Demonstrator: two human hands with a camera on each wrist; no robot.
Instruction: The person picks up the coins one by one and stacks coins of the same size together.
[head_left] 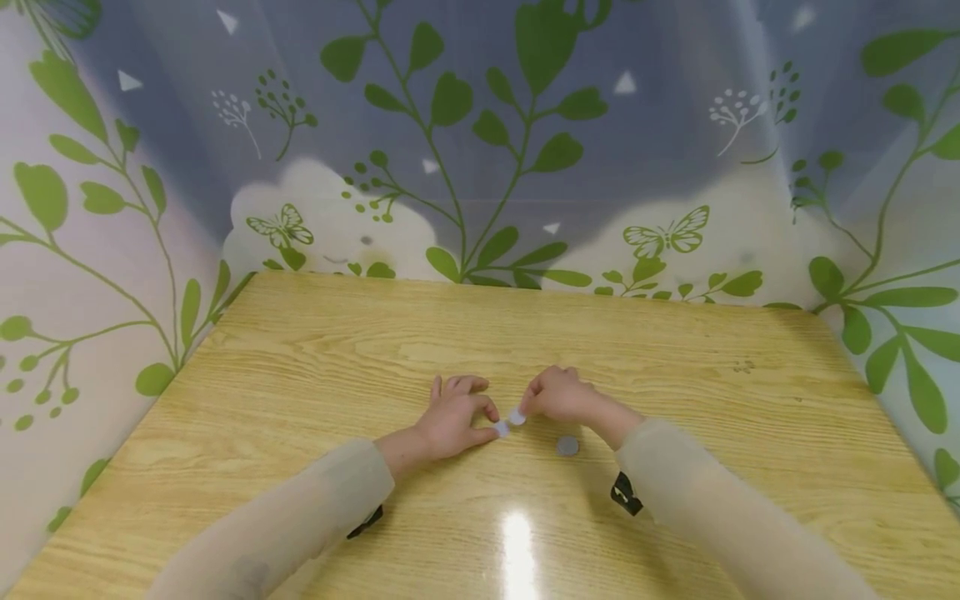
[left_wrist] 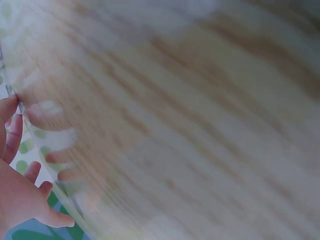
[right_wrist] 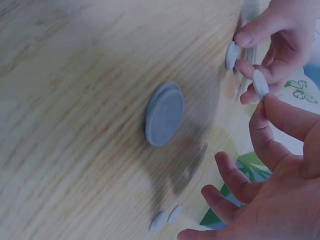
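Note:
In the head view my left hand [head_left: 453,421] is over the table, thumb and index finger pinching a pale grey disc [head_left: 501,428]. Close on its right, my right hand [head_left: 555,393] pinches a second pale disc [head_left: 517,416] by its edge. The right wrist view shows this second disc [right_wrist: 260,84] tilted between thumb and index fingertips, the other fingers spread. Beyond it, the first disc [right_wrist: 231,55] sits between the left thumb and finger. Two stacked grey discs [right_wrist: 165,117] lie on the table below the right hand. The left wrist view catches only part of the left hand [left_wrist: 22,195].
Two more small pale discs [right_wrist: 157,221] appear low in the right wrist view. The wood-grain table [head_left: 337,350] is glossy and reflects a bright light near its front. Leaf-patterned cloth [head_left: 480,200] walls the table's back and sides.

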